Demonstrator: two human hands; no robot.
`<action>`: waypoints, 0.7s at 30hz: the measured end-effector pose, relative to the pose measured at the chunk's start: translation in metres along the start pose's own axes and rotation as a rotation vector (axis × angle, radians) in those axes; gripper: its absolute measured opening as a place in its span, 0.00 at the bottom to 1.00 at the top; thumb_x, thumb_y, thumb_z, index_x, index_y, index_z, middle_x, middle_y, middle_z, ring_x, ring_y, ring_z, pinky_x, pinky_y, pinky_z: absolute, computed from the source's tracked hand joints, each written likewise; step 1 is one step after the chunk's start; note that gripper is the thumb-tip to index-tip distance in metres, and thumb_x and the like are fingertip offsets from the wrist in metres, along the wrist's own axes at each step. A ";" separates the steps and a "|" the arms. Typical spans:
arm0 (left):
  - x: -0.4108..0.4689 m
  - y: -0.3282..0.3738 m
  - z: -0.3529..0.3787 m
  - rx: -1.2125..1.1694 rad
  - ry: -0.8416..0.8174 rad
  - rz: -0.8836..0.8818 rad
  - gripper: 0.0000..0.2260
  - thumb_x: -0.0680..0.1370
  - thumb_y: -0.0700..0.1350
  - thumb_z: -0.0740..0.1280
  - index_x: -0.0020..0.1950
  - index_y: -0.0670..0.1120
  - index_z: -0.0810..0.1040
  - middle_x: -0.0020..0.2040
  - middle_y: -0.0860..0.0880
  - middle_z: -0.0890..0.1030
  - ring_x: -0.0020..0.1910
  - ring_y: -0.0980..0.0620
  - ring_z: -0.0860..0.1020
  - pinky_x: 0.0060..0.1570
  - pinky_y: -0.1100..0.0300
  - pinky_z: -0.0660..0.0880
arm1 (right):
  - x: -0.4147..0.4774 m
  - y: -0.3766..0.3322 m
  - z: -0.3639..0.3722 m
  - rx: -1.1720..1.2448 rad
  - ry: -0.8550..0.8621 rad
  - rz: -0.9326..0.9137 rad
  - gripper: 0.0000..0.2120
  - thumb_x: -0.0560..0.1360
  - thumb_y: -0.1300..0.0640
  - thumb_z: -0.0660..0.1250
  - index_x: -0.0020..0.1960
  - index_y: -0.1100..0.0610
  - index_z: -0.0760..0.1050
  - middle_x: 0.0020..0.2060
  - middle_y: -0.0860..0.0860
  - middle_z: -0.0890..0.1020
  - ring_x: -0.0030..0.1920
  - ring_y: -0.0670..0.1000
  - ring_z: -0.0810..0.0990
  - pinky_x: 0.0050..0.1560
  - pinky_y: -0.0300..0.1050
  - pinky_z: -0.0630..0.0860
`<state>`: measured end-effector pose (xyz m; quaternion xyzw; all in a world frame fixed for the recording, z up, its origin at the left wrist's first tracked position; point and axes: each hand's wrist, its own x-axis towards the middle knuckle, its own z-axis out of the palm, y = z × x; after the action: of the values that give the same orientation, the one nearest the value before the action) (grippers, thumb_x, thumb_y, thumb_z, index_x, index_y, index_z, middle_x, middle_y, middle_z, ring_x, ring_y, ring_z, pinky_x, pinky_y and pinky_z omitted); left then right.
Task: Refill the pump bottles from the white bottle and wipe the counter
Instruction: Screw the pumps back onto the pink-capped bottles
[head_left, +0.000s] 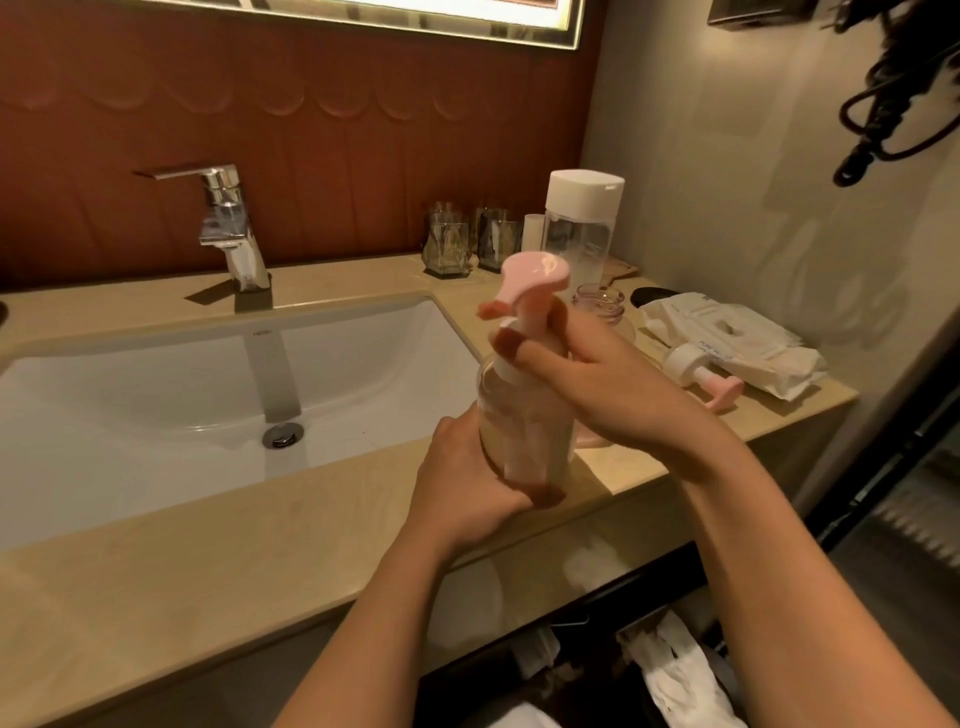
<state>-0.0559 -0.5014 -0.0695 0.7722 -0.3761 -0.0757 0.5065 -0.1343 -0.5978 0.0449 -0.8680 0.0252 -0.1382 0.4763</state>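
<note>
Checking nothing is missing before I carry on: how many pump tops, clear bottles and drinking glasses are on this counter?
Pump tops: 2, one on the held bottle, one lying loose
Clear bottles: 2, the held pump bottle and the white-capped bottle
Drinking glasses: 2
Total: 6

My left hand wraps low around the bottle, palm against its left side, fingers curled round the far side so their tips show through the clear wall near the base. My thumb lies along the near side. My left forearm runs up from below, wrist a little bent inward. My right hand sits higher, closed on the neck just under the pump head; fingertips pinch the collar from the right. My right wrist is cocked, the forearm coming in from the lower right above the left one.
</note>
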 end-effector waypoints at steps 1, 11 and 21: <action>0.000 -0.001 -0.001 -0.004 0.007 0.023 0.25 0.57 0.60 0.77 0.51 0.55 0.77 0.44 0.57 0.80 0.44 0.60 0.78 0.43 0.56 0.79 | -0.002 -0.002 0.000 -0.035 -0.015 -0.018 0.19 0.74 0.45 0.61 0.62 0.51 0.71 0.54 0.45 0.76 0.55 0.40 0.74 0.52 0.35 0.74; 0.002 0.003 0.009 0.110 0.133 -0.035 0.27 0.61 0.68 0.54 0.52 0.54 0.72 0.46 0.56 0.76 0.50 0.51 0.74 0.45 0.56 0.73 | -0.003 0.003 0.046 -0.459 0.498 0.045 0.21 0.79 0.45 0.54 0.67 0.56 0.64 0.64 0.51 0.68 0.67 0.49 0.62 0.69 0.49 0.61; 0.003 -0.004 0.003 0.146 0.013 -0.041 0.34 0.52 0.64 0.74 0.55 0.56 0.72 0.49 0.57 0.77 0.49 0.53 0.76 0.46 0.51 0.77 | -0.028 -0.010 -0.014 -0.325 0.315 0.035 0.19 0.69 0.46 0.71 0.58 0.48 0.74 0.47 0.39 0.77 0.47 0.38 0.75 0.40 0.28 0.69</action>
<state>-0.0535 -0.5046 -0.0731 0.8151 -0.3615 -0.0534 0.4496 -0.1657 -0.5989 0.0549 -0.9003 0.1362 -0.2581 0.3229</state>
